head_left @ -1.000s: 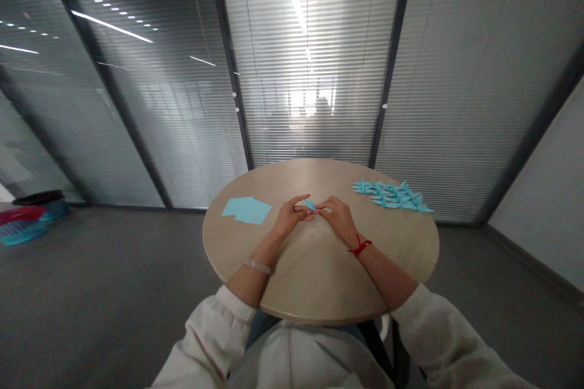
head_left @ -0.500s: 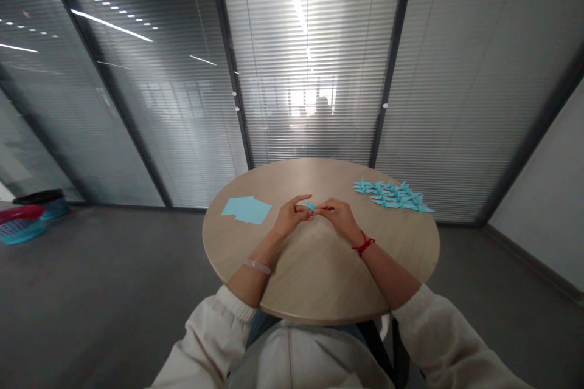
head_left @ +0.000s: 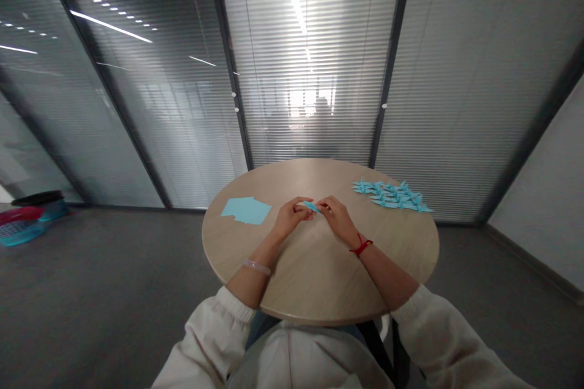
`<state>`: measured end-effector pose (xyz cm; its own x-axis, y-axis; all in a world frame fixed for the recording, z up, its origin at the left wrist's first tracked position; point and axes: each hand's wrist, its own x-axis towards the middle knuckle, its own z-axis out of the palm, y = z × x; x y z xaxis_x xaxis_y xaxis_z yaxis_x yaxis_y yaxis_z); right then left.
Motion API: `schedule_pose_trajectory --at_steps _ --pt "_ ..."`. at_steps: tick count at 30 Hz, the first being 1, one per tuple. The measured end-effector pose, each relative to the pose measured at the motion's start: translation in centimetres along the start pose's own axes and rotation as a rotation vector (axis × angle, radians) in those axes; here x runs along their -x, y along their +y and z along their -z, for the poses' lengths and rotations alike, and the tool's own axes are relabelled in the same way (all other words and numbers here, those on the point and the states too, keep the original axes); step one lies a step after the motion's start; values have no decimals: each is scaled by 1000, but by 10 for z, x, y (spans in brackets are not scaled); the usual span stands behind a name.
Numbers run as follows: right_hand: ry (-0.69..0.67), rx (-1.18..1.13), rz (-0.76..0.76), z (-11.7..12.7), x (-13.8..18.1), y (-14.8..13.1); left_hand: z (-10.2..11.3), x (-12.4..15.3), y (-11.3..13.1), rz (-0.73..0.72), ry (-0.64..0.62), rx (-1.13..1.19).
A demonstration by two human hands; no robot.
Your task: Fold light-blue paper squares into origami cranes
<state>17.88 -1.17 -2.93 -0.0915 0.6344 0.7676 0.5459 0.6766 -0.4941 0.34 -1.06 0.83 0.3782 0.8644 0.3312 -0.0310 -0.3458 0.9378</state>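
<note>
A small piece of folded blue paper (head_left: 311,206) is held over the middle of the round table, between my two hands. My left hand (head_left: 291,217) pinches its left side between thumb and fingers. At its right end, the fingertips of my right hand (head_left: 334,211) are closed on the paper. Flat blue paper sheets (head_left: 246,209) lie overlapping to the left of my left hand. Several folded blue paper cranes (head_left: 393,194) sit in rows to the right, beyond my right hand. The fingers partly cover the folded paper, so its exact shape is hard to make out.
The round wooden table (head_left: 319,292) reaches close to my body. Behind it stands a glass partition with blinds (head_left: 314,127). On the floor at the far left are a blue basket with something red on it (head_left: 22,228) and a dark-rimmed bin (head_left: 45,202).
My left index finger has come down onto the folded paper from a raised position. My right fingers have shifted slightly, and more of the blue paper shows. The sheets and cranes have stayed put.
</note>
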Motion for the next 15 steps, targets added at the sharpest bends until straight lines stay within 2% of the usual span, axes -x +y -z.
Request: schedule_pose_trajectory --at_steps 7,11,15 --pt "-1 145 82 -1 0 2 1 -3 -2 35 50 -8" --pt "-49 215 156 -2 2 3 4 -5 -4 25 134 -89" --pt "-101 261 202 -3 2 6 5 -5 -4 11 165 -134"
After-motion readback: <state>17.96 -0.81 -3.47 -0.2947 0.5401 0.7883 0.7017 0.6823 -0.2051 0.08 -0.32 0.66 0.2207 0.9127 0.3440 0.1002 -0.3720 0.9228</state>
